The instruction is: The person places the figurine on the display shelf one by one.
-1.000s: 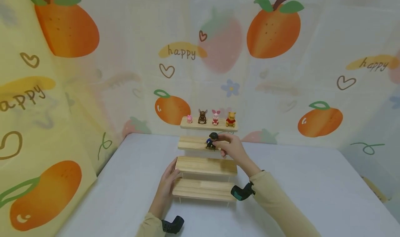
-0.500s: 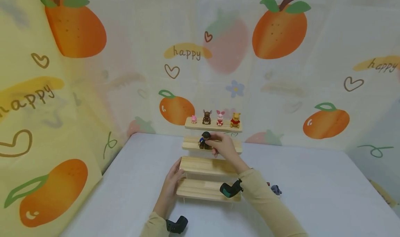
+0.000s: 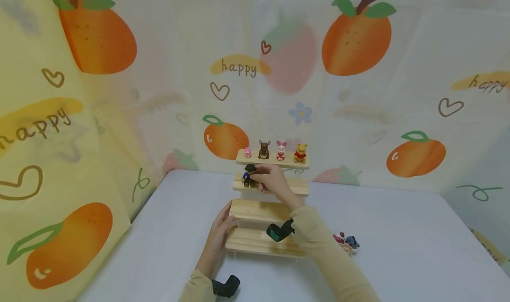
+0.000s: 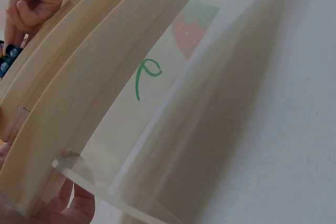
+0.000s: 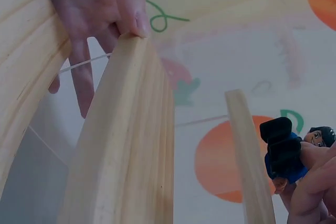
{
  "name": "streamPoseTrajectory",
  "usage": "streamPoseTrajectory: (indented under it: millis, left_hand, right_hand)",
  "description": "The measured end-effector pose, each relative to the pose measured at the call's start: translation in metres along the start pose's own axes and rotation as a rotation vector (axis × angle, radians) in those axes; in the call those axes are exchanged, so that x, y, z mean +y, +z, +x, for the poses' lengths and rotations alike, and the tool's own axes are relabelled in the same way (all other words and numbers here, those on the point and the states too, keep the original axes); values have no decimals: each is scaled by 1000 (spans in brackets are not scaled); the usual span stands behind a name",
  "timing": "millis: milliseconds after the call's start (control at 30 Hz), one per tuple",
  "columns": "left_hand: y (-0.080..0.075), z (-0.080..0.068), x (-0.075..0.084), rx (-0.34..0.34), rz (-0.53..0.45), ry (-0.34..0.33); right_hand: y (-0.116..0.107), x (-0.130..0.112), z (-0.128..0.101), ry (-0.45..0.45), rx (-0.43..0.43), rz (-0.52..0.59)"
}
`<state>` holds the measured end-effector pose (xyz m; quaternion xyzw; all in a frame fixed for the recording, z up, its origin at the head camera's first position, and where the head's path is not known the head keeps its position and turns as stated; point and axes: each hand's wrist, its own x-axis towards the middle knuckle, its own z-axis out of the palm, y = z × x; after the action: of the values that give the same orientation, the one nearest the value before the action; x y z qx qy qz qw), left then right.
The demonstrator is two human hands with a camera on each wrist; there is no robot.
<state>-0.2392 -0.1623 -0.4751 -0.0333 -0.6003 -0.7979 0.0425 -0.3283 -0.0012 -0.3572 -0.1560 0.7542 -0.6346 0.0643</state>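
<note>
Fingers of our right hand (image 3: 271,181) are pinching the small dark-haired blue toy figure (image 3: 249,176) on the wooden step shelf (image 3: 296,187) (second step down). It's looking light, hard; we're holding its middle.

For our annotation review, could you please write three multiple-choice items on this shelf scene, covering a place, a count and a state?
1. Where is the dark-haired figure?
A. On the top step
B. At the second step from the top
C. On the table

2. How many figures stand on the top step?
A. Two
B. Four
C. Six

3. What is the right hand doing?
A. Hanging idle
B. Lying flat on the table
C. Pinching the figure

Answers: 1 B, it sits at the left of that step; 2 B, four stand in a row; 3 C, its fingers close round the figure, while the left hand rests against the lower steps.
</note>
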Motion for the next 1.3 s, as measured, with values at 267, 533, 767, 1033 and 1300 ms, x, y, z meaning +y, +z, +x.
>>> streamPoseTrajectory:
  millis: [267,533,767,1033,1300]
  left_hand:
    - [0,-1,0,19,-2,-32]
    - [-1,1,3,1,-33,-15]
    - [0,-1,1,11,-23,-22]
    - [3,0,3,21,1,5]
    - [1,0,-1,3,2,18]
  right_hand:
    - [3,4,4,32,2,-1]
    - [6,0,8,52,-10,-11]
    - [6,0,8,100,-51,24]
    - [-5,0,0,115,-60,83]
    - [-17,6,-28,117,-55,93]
